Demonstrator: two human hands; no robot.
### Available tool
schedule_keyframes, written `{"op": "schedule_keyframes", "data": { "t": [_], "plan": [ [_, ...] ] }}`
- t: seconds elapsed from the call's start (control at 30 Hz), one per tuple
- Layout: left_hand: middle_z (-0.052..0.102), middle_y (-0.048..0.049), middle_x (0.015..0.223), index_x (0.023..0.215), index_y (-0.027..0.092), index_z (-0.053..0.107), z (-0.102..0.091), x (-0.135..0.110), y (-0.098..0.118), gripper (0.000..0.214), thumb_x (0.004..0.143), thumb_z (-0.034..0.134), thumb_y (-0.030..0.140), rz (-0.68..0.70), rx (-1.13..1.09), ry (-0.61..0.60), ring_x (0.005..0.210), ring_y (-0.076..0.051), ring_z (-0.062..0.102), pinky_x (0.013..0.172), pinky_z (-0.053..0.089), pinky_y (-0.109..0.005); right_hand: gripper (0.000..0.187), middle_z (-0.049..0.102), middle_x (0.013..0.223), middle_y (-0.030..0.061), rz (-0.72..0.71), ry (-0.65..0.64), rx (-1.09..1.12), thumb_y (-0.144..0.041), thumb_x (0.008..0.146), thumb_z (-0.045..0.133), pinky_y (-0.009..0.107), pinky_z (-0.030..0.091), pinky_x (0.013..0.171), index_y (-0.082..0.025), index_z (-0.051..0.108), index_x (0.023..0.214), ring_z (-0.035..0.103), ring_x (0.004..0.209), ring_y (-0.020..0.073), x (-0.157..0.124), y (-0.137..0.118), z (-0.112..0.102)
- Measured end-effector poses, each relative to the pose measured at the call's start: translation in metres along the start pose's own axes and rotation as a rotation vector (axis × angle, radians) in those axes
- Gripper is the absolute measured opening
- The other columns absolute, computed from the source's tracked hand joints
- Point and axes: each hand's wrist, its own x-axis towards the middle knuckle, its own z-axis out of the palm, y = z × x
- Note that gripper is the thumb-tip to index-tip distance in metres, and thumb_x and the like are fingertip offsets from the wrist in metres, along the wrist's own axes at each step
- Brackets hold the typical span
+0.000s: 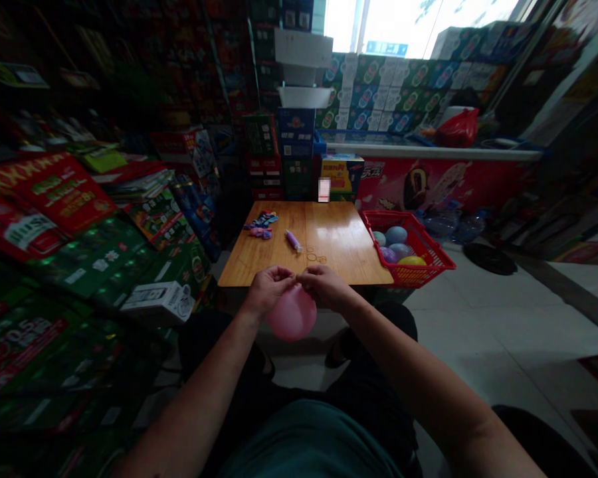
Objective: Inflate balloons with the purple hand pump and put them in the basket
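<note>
At lower centre, the left hand (270, 288) and right hand (323, 285), fingertips pinched, grip the balloon (292, 316) at its neck, likely retaining air; its body hangs below. At centre, bands (320, 259) lie on the table (274, 265), presumably for easy reach.

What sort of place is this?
Probably a small shop or its stock corner: stacked cartons printed with drink cans under the window, green cases piled at left, and what looks like a chest freezer with ice-cream pictures.
</note>
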Motion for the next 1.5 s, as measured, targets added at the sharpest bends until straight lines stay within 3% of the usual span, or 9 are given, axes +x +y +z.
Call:
{"op": "schedule_keyframes", "data": {
  "t": [0.2, 0.37, 0.63, 0.77, 0.93, 1.03, 1.2, 1.37, 1.5],
  "plan": [
    [0.077, -0.0078, 0.087, 0.085, 0.014, 0.073, -0.009, -0.010, 0.001, 0.041, 0.062, 0.100, 0.034, -0.117, -0.230, -0.083, 0.074, -0.017, 0.069, 0.069, 0.053, -0.028, 0.029, 0.038, 0.051, -0.0078, 0.230, -0.033, 0.230, -0.030, 0.079, 0.063, 0.021, 0.019, 0.041, -0.023, 0.039, 0.064, 0.025, 0.043, 0.0061, -0.002, -0.004, -0.012],
    [0.076, -0.0049, 0.082, 0.087, 0.015, 0.077, -0.009, -0.009, -0.004, 0.037, 0.066, 0.098, 0.037, -0.115, -0.229, -0.097, 0.070, -0.015, 0.067, 0.068, 0.052, -0.027, 0.030, 0.039, 0.049, -0.0069, 0.314, -0.029, 0.220, -0.026, 0.084, 0.062, 0.021, 0.018, 0.039, -0.023, 0.041, 0.064, 0.025, 0.041, 0.0065, 0.000, 0.002, -0.010],
    [0.080, -0.0076, 0.087, 0.087, 0.015, 0.082, 0.005, -0.009, -0.004, 0.029, 0.069, 0.096, 0.033, 0.002, -0.014, -0.109, 0.080, -0.020, 0.071, 0.080, 0.053, -0.030, 0.028, 0.050, 0.047, -0.0039, 0.309, 0.079, 0.182, -0.016, 0.089, 0.068, 0.020, 0.023, 0.037, -0.018, 0.052, 0.066, 0.038, 0.039, 0.0068, 0.013, 0.016, -0.005],
    [0.080, -0.0072, 0.090, 0.091, 0.018, 0.080, 0.007, -0.014, 0.000, 0.026, 0.077, 0.089, 0.037, 0.140, 0.171, -0.096, 0.084, -0.022, 0.074, 0.082, 0.055, -0.033, 0.026, 0.051, 0.049, -0.0044, 0.344, 0.044, 0.252, -0.021, 0.098, 0.063, 0.018, 0.027, 0.038, -0.017, 0.057, 0.073, 0.039, 0.038, 0.0066, 0.016, 0.013, -0.004],
    [0.082, -0.0089, 0.102, 0.100, 0.019, 0.083, 0.000, -0.015, 0.003, 0.022, 0.088, 0.074, 0.036, 0.218, 0.387, -0.177, 0.097, -0.026, 0.076, 0.090, 0.056, -0.037, 0.030, 0.056, 0.053, -0.0027, 0.367, -0.008, 0.311, -0.025, 0.103, 0.060, 0.017, 0.034, 0.041, -0.016, 0.057, 0.074, 0.043, 0.041, 0.0070, 0.013, 0.007, -0.003],
    [0.082, -0.0088, 0.103, 0.101, 0.020, 0.084, -0.004, -0.015, 0.003, 0.022, 0.088, 0.071, 0.033, 0.222, 0.391, -0.186, 0.098, -0.027, 0.076, 0.092, 0.056, -0.038, 0.029, 0.059, 0.056, -0.0013, 0.356, -0.030, 0.318, -0.025, 0.103, 0.062, 0.017, 0.039, 0.045, -0.016, 0.058, 0.075, 0.047, 0.044, 0.0080, 0.010, 0.005, 0.000],
    [0.080, -0.0083, 0.089, 0.088, 0.017, 0.078, -0.001, -0.016, 0.009, 0.020, 0.078, 0.082, 0.034, 0.125, 0.242, -0.127, 0.083, -0.024, 0.075, 0.081, 0.056, -0.034, 0.022, 0.059, 0.057, -0.0027, 0.281, -0.036, 0.297, -0.025, 0.098, 0.069, 0.017, 0.040, 0.048, -0.014, 0.063, 0.080, 0.049, 0.047, 0.0077, 0.008, 0.009, 0.005],
    [0.078, -0.0082, 0.087, 0.088, 0.017, 0.070, 0.002, -0.017, 0.008, 0.031, 0.066, 0.089, 0.029, 0.031, 0.086, -0.067, 0.079, -0.023, 0.074, 0.076, 0.057, -0.034, 0.031, 0.057, 0.058, -0.0045, 0.164, -0.021, 0.228, -0.032, 0.081, 0.087, 0.019, 0.032, 0.044, -0.016, 0.061, 0.075, 0.046, 0.047, 0.0064, 0.009, 0.016, 0.006],
    [0.079, -0.0095, 0.089, 0.094, 0.018, 0.069, 0.002, -0.017, 0.003, 0.025, 0.073, 0.079, 0.028, 0.049, 0.169, -0.045, 0.081, -0.026, 0.076, 0.076, 0.057, -0.035, 0.038, 0.055, 0.057, -0.0042, 0.030, 0.000, 0.082, -0.044, 0.076, 0.090, 0.021, 0.025, 0.043, -0.016, 0.063, 0.074, 0.042, 0.046, 0.0068, 0.012, 0.022, 0.006]
  ]
}}
